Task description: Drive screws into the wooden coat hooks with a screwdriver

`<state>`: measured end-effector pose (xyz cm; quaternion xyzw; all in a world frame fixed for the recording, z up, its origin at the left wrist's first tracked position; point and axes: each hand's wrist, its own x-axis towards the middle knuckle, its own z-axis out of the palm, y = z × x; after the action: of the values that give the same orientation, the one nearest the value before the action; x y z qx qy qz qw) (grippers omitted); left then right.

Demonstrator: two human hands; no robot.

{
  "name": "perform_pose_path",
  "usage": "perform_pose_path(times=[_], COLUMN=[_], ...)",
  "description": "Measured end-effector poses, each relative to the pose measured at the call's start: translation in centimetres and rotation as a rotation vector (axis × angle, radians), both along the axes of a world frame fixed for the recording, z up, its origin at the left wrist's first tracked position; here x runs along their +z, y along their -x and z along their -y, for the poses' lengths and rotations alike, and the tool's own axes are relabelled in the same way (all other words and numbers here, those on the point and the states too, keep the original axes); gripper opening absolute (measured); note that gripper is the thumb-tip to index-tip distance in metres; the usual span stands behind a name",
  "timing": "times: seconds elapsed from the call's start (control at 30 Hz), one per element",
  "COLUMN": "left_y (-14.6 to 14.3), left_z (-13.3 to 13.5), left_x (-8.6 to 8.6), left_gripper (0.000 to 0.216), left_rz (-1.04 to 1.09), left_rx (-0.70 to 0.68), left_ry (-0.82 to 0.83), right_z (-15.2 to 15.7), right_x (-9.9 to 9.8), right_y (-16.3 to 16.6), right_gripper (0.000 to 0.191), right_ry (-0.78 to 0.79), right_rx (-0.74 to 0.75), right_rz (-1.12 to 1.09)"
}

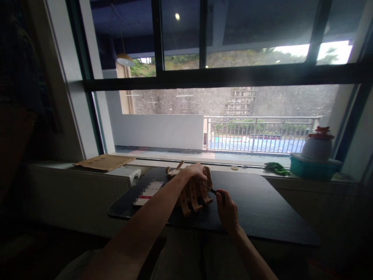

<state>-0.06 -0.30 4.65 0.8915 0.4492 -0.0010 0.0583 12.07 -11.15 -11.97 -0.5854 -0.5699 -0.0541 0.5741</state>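
A dark counter with rounded corners stands below a wide window, its far edge by the windowsill. On it, left of the middle and about midway between the far and near edges, lies a wooden piece whose curved, hook-like arms point toward the near edge. The person's left hand lies over the top of the wooden piece with its fingers bent down onto it; how firmly they grip cannot be told. The right hand is closed around the dark handle of a screwdriver, whose thin shaft points left to the wooden piece; whether the tip touches a screw is too small to tell. Toward the left edge of the counter lies a printed sheet, white with a red band, partly blurred and partly behind the left forearm. On the windowsill, a brown envelope lies beyond the counter's far left corner, while a green cloth and a teal container sit beyond the far right corner.
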Motion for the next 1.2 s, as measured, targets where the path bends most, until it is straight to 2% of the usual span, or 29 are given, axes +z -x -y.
perform_pose_path(times=[0.13,0.23,0.33,0.37,0.43,0.5,0.57,0.7,0.87,1.03,1.2], left_y=[1.4,3.6,6.4,7.3,8.6,9.1,9.0,8.1,7.6,7.7,8.1], left_z=[1.8,5.0,7.6,8.0,7.9,7.0,5.7,4.0,3.6,3.2,3.0], left_x=[0.9,-0.5,-4.8,-6.6,-10.2,-13.0,-14.7,-15.3,-15.0,-14.9,-14.7], left_gripper=[0.044,0.04,0.035,0.036,0.051,0.065,0.071,0.077,0.088,0.085,0.086], left_rz=[0.211,0.441,0.667,0.928,1.365,1.442,1.477,1.511,1.51,1.496,1.484], left_rx=[-0.03,-0.002,0.127,0.183,0.325,0.415,0.446,0.363,0.368,0.396,0.386], left_ry=[-0.142,-0.35,-0.483,-0.526,-0.441,-0.344,-0.226,-0.068,-0.1,-0.089,-0.05], right_z=[0.0,-0.1,-0.1,-0.1,-0.1,-0.1,-0.1,-0.1,-0.1,0.0,0.2], right_x=[-0.1,-0.2,-0.2,-0.2,-0.1,-0.1,-0.2,-0.3,-0.3,-0.1,0.0], right_y=[0.0,0.0,0.0,0.0,0.0,0.0,0.0,0.0,0.0,0.0,0.0], right_gripper=[0.033,0.034,0.035,0.035,0.035,0.034,0.033,0.03,0.027,0.028,0.032], right_ry=[0.014,0.021,0.025,0.025,0.025,0.024,0.021,0.017,0.008,0.001,0.067], right_rx=[0.024,0.027,0.033,0.037,0.042,0.04,0.035,0.034,0.065,0.076,0.045], right_rz=[0.006,-0.004,-0.013,-0.014,-0.012,-0.006,0.003,0.025,0.052,0.061,0.075])
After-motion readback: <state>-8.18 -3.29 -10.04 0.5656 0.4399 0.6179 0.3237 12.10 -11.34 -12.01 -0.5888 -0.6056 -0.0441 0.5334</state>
